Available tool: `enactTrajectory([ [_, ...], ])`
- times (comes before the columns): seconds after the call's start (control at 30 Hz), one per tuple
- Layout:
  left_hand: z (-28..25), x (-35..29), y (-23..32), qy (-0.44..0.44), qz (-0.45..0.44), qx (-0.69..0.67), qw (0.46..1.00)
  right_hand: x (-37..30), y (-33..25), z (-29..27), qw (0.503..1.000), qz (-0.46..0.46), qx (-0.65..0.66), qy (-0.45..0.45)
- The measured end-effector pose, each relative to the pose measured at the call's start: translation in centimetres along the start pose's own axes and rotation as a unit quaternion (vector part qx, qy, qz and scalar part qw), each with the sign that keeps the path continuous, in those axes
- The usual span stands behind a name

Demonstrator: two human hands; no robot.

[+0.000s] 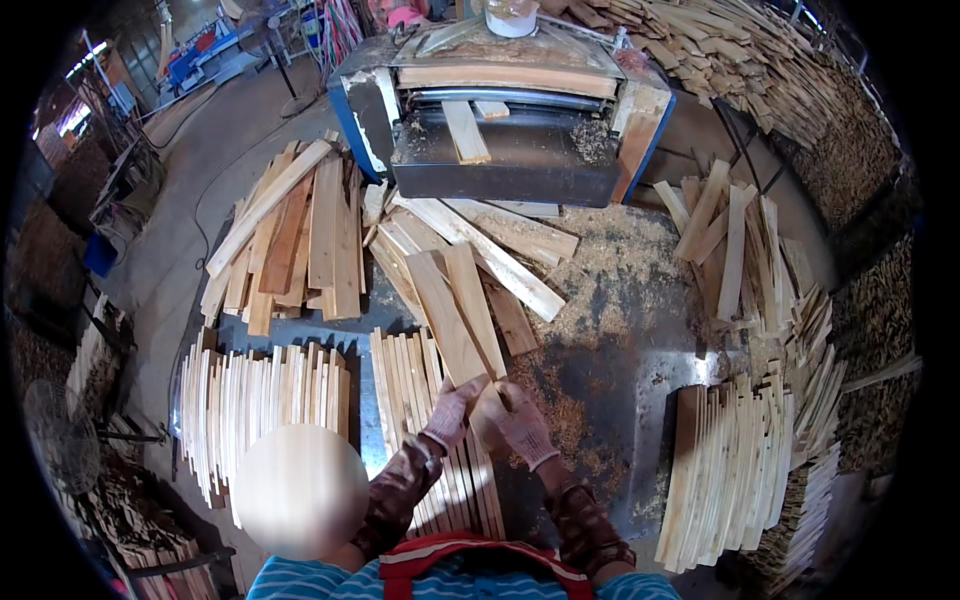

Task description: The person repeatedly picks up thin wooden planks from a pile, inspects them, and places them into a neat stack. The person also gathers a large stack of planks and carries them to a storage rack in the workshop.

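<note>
Two long wooden boards lie side by side at a slant in front of me, a wider left board [443,318] and a narrower right board [476,308]. My left hand [453,412], in a pale knit glove, is closed on the near end of the left one. My right hand [520,424], gloved alike, closes round the near end of the right one, its fingers close to the left hand. The boards' far ends reach over a loose pile of boards [510,240]. Beneath my hands stands a row of slats on edge [400,365].
Ahead stands a planer-like machine [505,180] with two short boards [466,133] on its bed. Stacked slats [265,385] are at left, more stacked slats [725,465] at right. Loose boards [290,235] lie far left; wood shavings [620,260] cover part of the dark tabletop [625,400].
</note>
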State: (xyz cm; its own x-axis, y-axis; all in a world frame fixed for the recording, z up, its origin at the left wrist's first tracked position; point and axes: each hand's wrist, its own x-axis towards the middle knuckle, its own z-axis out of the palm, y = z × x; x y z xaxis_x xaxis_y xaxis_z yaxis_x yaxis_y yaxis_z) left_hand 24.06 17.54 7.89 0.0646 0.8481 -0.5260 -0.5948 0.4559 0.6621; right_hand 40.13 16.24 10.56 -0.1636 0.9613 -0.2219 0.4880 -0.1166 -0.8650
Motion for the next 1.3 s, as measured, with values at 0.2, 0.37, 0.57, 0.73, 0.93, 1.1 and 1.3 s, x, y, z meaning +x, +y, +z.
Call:
enactTrajectory([
  [0.2,-0.1,-5.5,1.6,-0.032,-0.025,0.025,0.999,-0.5,5.9,2.3,0.961,0.05,0.242,0.124],
  [0.37,-9.4,-9.1,3.2,0.09,0.09,0.2,0.971,-4.9,6.5,0.1,0.974,0.13,0.07,0.173],
  [0.57,-26.3,-15.7,-2.7,0.269,0.202,0.556,0.76,-8.9,8.7,0.1,0.968,0.035,0.072,0.239],
  [0.73,-28.5,-19.7,-6.3,0.346,0.118,0.765,0.53,-10.2,8.0,0.0,0.965,-0.005,0.106,0.241],
  [0.93,-26.9,-17.2,-4.1,0.371,0.089,0.749,0.542,-10.1,6.1,-0.2,0.963,-0.024,0.104,0.247],
  [1.1,-19.5,-14.2,1.0,0.32,0.105,0.731,0.594,-11.1,7.4,1.0,0.958,0.039,-0.156,0.237],
  [1.3,-14.0,-4.9,6.9,0.222,0.252,0.71,0.618,-18.9,9.8,5.5,0.98,0.055,-0.19,-0.017],
])
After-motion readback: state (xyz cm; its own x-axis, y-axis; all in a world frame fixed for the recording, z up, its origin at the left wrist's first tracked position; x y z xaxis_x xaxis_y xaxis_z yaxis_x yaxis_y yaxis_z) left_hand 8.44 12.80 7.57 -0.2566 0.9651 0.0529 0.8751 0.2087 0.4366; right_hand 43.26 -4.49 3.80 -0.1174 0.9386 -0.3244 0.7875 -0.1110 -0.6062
